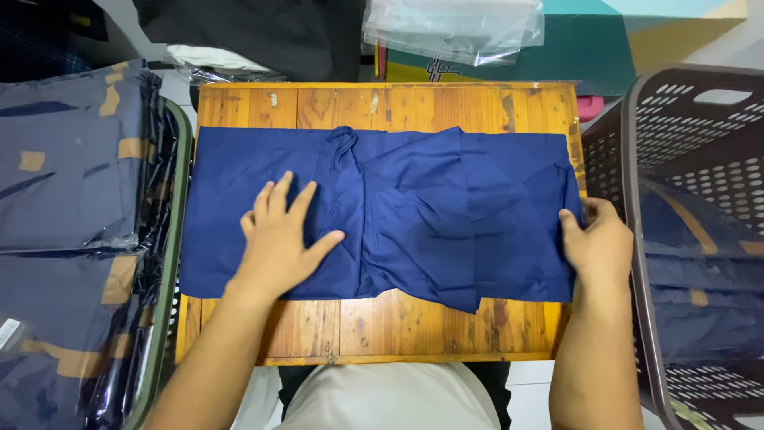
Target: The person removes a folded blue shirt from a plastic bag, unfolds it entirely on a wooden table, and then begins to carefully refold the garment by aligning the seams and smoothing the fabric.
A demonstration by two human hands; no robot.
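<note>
Both forearms reach over the wooden counter point(398, 326), where the navy garment point(446, 215) lies long axis left to right: left hand point(278, 239) pressed flat, fingers spread, right hand point(597, 243) pinching its right edge, nearer that end.

Cloth point(446, 215) – plain navy blue, no pattern. Table point(398, 107) – orange-brown wood, dark knots and grain stripes. Right basket point(629, 159) dark brown, pierced with rows of small holes. Left bin point(177, 239) olive-green rim. Bagged garments point(72, 159) inside it navy with tan tape patches. Clear glossy bags point(454, 28) up top, teal and mustard box point(637, 36) behind.
</note>
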